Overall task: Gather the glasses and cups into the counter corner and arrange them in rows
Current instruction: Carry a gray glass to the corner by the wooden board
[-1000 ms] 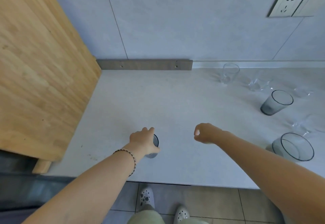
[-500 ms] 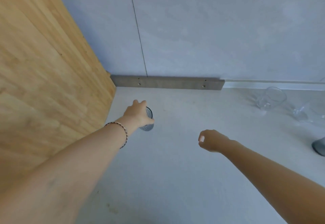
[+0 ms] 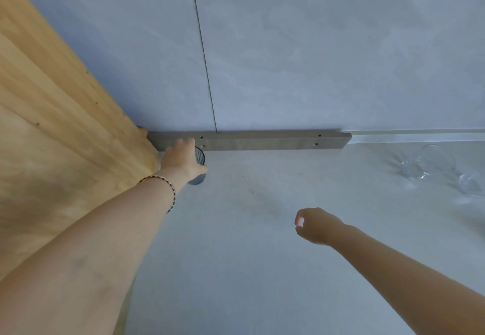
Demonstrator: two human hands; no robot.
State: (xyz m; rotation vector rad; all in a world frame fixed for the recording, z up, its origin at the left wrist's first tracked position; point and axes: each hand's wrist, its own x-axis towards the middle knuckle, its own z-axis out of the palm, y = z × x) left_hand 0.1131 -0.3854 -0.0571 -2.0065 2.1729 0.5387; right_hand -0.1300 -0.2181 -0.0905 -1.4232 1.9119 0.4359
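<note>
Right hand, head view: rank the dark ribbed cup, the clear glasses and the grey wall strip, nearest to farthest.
1. Clear glasses, up and to the right hand's right.
2. Dark ribbed cup, held by the left hand in the corner.
3. Grey wall strip; too close to call against the cup.

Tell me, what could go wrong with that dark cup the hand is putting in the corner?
The left hand holds the dark ribbed cup tight against the grey strip and wooden panel, so it might knock them. The hand hides much of the cup, so a slipping grip could tip it. The clear glasses at the right are hard to see on the pale counter; the empty right hand could bump them.
</note>
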